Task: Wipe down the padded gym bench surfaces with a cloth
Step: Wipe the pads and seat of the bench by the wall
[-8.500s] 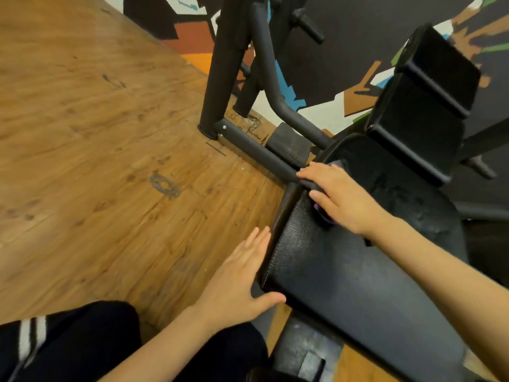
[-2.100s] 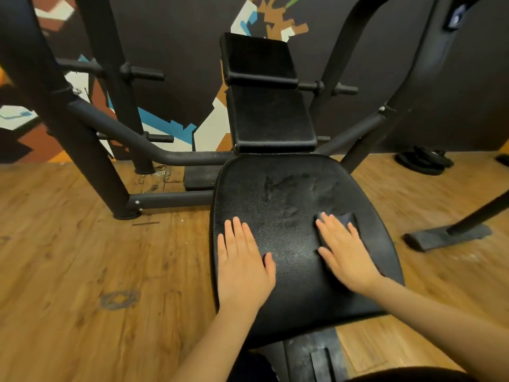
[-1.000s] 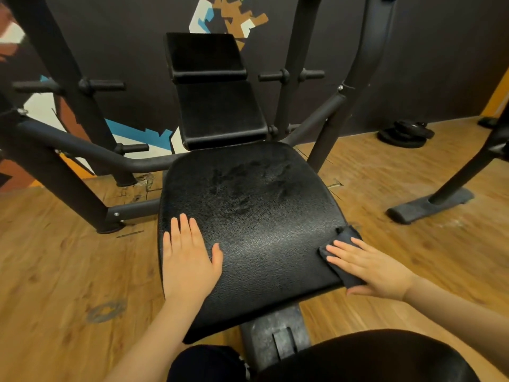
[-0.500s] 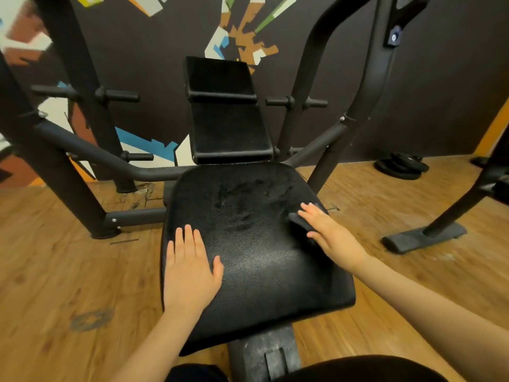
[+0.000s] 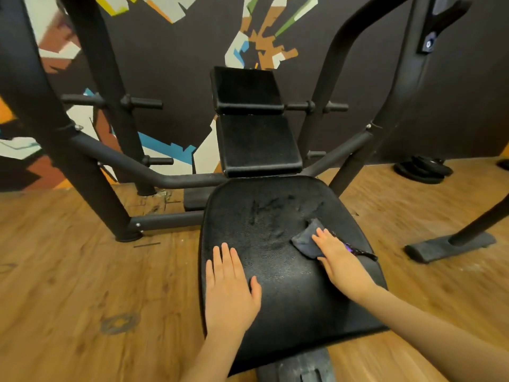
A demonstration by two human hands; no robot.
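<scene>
The black padded bench seat (image 5: 278, 274) fills the middle of the view, with smeared marks on its far half. Behind it rise the lower back pad (image 5: 259, 144) and a smaller head pad (image 5: 246, 89). My left hand (image 5: 230, 288) lies flat on the seat's near left part, fingers straight. My right hand (image 5: 340, 260) presses a dark grey cloth (image 5: 308, 241) onto the seat's right side with straight fingers. Part of the cloth, with a purple edge, trails out to the right under my hand.
Black steel frame posts (image 5: 91, 172) and cross tubes (image 5: 165, 219) stand left and behind the seat. Another angled post (image 5: 349, 166) rises at the right. A machine foot (image 5: 449, 246) and stacked weight plates (image 5: 422, 169) lie on the wooden floor at right.
My right hand has slid the cloth a little toward me and to the right across the seat. My left hand stays flat in the same spot.
</scene>
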